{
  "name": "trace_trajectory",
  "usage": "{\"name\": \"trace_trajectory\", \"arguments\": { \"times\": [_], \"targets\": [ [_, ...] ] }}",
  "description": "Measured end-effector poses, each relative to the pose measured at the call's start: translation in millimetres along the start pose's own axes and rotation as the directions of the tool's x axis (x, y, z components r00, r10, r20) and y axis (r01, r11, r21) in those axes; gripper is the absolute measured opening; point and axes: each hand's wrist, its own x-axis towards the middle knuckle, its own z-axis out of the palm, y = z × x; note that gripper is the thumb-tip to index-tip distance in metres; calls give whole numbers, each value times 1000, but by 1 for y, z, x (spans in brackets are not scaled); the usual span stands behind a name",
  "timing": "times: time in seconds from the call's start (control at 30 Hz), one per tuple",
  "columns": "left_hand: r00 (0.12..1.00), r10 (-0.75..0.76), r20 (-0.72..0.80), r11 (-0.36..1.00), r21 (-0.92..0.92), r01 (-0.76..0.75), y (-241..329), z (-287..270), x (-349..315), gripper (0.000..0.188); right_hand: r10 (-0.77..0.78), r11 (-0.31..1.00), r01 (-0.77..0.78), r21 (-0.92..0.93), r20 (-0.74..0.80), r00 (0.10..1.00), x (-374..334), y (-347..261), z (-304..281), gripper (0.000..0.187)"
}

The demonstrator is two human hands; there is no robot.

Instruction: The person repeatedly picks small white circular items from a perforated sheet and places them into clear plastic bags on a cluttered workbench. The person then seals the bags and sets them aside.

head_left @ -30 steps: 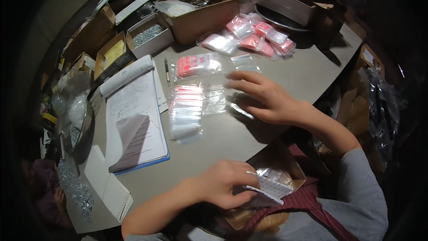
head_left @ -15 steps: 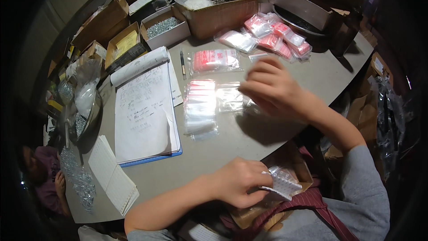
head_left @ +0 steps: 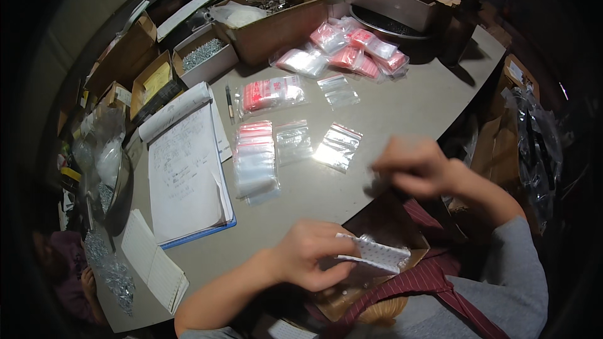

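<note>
My left hand [head_left: 314, 257] is closed on a folded white sheet with rows of small dark marks [head_left: 380, 254]. It holds the sheet above an open cardboard box [head_left: 424, 238] at the table's near edge, with some clear plastic beside it. My right hand [head_left: 414, 166] hangs over the table edge to the right, its fingers bent and smeared by motion; whether it holds anything does not show. The nearest thing to it on the table is a small clear zip bag [head_left: 339, 146]. Left of that lie another zip bag [head_left: 293, 141] and a fanned stack of red-topped zip bags [head_left: 256, 160].
A clipboard with written paper [head_left: 188, 169] and a folded lined sheet [head_left: 154, 260] lie at left. Behind are a pen [head_left: 230, 103], a pack of bags [head_left: 270, 94], a loose bag [head_left: 338, 91], a heap of packs [head_left: 358, 53], and a box of screws [head_left: 204, 55]. Someone's hand [head_left: 88, 281] shows far left.
My right hand has moved back from the bags toward the table edge, uncovering a zip bag. The left hand still holds the dotted sheet. The whole view has shifted slightly.
</note>
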Motion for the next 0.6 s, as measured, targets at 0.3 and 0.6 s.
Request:
{"name": "trace_trajectory", "arguments": {
  "times": [0.3, 0.6],
  "targets": [
    [1000, -13, -13, 999, 33, 13, -5, 3, -1, 17, 112, 900, -170, -401, -164, 980, 115, 146, 0, 15],
    [999, -29, -24, 999, 44, 30, -5, 6, -1, 17, 418, 898, -369, -239, 203, 885, 114, 118, -32, 23]
  ]
}}
